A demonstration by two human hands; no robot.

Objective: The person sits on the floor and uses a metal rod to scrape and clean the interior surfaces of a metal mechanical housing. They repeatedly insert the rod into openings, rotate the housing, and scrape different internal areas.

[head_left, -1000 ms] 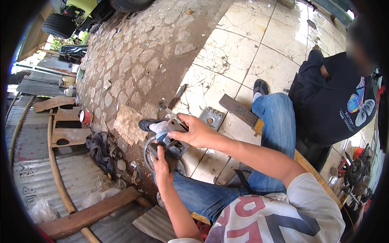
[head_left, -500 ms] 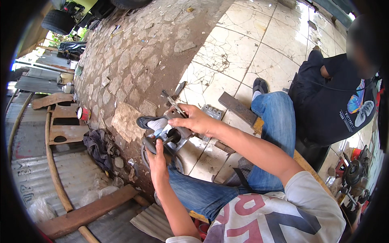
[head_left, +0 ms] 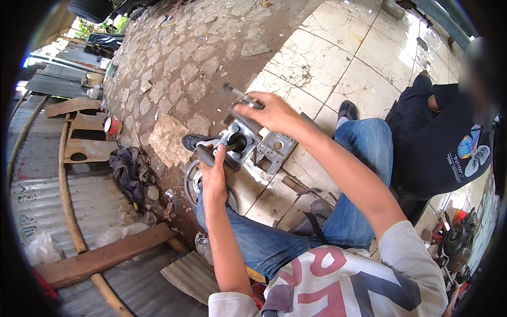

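My left hand (head_left: 214, 177) is closed on a dark grey, cylindrical end of a metal part (head_left: 204, 155), which joins a silver housing (head_left: 248, 146) with a round bore and a rod in it. My right hand (head_left: 266, 113) is above that housing, its fingers closed on a slender metal tool (head_left: 238, 94) with a dark, blurred tip. Beside the housing, a silver plate (head_left: 277, 148) with a central hole lies over the tiles. A round metal wheel (head_left: 193, 185) shows behind my left hand, partly hidden.
A co-worker in black (head_left: 433, 142) sits at my right, near assorted parts (head_left: 454, 238). Corrugated sheets (head_left: 42, 201), a plank (head_left: 105, 253) and a red-white can (head_left: 113, 126) are at left. A vehicle wheel (head_left: 87, 10) stands beyond the stone paving (head_left: 174, 63).
My right hand has lifted up and right with the tool, uncovering more of the housing and bore. My left hand has moved slightly right and up, still gripping the part.
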